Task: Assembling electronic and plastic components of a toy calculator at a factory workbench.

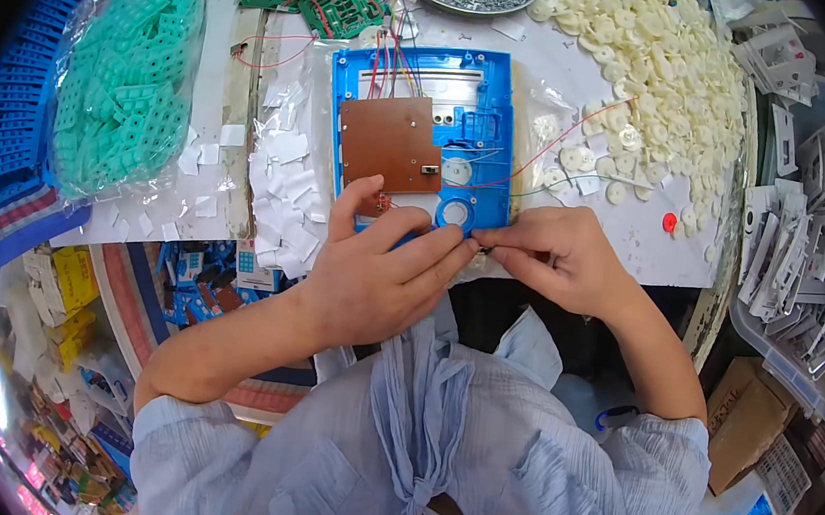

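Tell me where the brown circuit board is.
In the head view, the brown circuit board lies over the left part of the blue casing, with its near edge by the left hand.

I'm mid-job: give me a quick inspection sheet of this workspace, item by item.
Surface: white tabletop, strewn with paper pieces.
Job's things: blue casing, with a brown board over its left part.
Clutter: bagged green parts, heaped cream discs, green circuit boards.
Hands: left hand spread over the casing's near edge; right hand pinching at its near-right corner, anything held too small to tell.
Cables: thin coloured wires cross the casing's far edge.
Surroundings: bin of pale plastic parts, right.
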`<state>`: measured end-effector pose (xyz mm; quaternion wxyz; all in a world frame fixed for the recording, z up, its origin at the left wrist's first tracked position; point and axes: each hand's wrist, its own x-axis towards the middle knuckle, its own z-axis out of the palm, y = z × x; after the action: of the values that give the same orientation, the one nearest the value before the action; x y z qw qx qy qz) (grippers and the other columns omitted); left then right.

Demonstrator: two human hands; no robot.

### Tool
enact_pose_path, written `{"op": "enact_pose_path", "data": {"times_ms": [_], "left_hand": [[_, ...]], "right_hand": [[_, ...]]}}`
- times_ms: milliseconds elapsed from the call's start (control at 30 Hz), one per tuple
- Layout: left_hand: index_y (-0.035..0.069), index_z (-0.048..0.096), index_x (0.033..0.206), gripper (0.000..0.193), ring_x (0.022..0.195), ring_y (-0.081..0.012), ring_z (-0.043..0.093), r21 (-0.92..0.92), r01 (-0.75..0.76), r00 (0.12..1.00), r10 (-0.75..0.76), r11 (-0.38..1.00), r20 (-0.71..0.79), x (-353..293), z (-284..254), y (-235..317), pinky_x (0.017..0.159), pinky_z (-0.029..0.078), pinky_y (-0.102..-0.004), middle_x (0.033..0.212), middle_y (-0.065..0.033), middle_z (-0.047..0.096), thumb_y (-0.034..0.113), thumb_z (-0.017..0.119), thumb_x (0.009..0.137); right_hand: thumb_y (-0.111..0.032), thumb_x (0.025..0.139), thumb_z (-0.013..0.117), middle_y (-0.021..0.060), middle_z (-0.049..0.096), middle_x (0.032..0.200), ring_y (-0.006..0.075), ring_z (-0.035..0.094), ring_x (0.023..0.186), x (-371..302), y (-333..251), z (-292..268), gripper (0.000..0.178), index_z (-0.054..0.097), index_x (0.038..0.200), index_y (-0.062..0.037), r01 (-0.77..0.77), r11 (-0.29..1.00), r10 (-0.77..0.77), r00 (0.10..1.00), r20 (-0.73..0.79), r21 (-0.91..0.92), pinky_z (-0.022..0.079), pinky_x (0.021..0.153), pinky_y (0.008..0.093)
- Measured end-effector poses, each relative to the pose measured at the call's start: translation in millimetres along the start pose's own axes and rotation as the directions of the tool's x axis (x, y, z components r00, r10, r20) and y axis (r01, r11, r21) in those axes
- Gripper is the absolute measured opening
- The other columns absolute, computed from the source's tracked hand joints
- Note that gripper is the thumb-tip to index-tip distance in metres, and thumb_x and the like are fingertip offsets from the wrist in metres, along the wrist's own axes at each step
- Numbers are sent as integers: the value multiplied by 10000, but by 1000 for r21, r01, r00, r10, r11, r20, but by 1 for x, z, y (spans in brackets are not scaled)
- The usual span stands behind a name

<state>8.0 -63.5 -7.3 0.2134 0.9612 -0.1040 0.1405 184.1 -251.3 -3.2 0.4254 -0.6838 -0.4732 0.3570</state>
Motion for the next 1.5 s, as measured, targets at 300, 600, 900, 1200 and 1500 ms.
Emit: {"op": "enact_pose_path", "data": {"times_ms": [300, 600, 900, 1200, 1500], "left_hand": [[88, 731, 1057, 306, 952, -161, 603, 168, -123, 992, 120, 978, 26, 3, -3, 8, 1059, 331, -528, 1112, -4, 647, 178, 682, 769], [49, 687, 998, 241, 900, -220, 597, -23, -20, 982, 24, 1000, 190, 32, -40, -2, 973, 424, -454, 1057, -77, 643, 148, 704, 780], [79, 664, 805, 160, 760, -250, 619, -209, 418, 830, -465, 884, -308, 72, -21, -114, 712, 432, -402, 823, -73, 618, 206, 758, 778], [35, 614, 741, 103, 683, -213, 565, -452, 423, 708, -598, 785, -376, 56, -20, -111, 643, 446, -353, 772, -74, 613, 70, 711, 736], [-6, 610, 1001, 215, 786, -124, 479, -353, 434, 722, -554, 829, -415, 55, -17, -105, 734, 432, -271, 893, -34, 607, 19, 647, 790]], "right_hand": [[-99, 886, 667, 140, 615, 641, 299, 613, 562, 14, -36, -8, 75, 665, 899, -25, -282, 957, 288, 954, 81, -75, 467, 542, 376], [-113, 854, 667, 128, 646, 682, 314, 642, 600, 44, -52, -23, 78, 662, 905, -55, -143, 975, 151, 988, 39, -171, 503, 576, 409], [-198, 715, 732, 146, 651, 1014, 369, 547, 1008, 151, -17, -11, 278, 733, 941, -36, 121, 854, -261, 941, -217, -505, 484, 880, 442], [-149, 720, 747, 116, 674, 961, 346, 559, 975, 154, -13, -2, 185, 716, 870, -46, 74, 916, -216, 919, -331, -394, 477, 865, 429], [-117, 720, 715, 107, 671, 917, 330, 562, 937, 142, -14, -3, 167, 690, 871, -48, 168, 923, -300, 877, -374, -346, 473, 836, 435]]}}
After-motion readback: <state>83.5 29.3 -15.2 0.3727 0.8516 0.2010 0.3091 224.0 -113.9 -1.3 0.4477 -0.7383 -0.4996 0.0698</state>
